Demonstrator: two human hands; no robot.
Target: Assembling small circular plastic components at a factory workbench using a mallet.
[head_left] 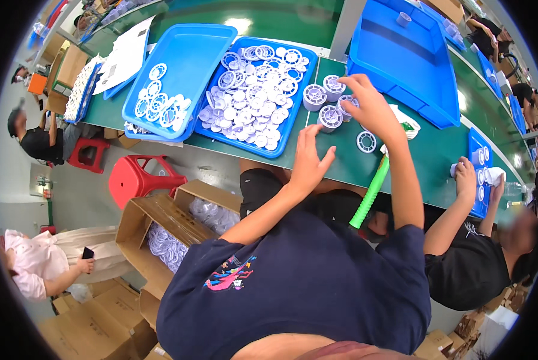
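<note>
White spoked plastic cylinders (330, 117), bunched upright

Standing together on glossy green tabletop (348, 165), probably for easy reach. Holding left hand (308, 166) half-open, seemingly empty, close to nearest cylinder; curving right hand (374, 111), part-open, over rightmost one, grip unclear.

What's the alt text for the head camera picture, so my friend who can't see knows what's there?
A person's left hand and right hand are at a small cluster of white plastic cylinders on a green table. To the left, a blue tray is heaped with white round parts; a green handle juts past the near edge.
</note>
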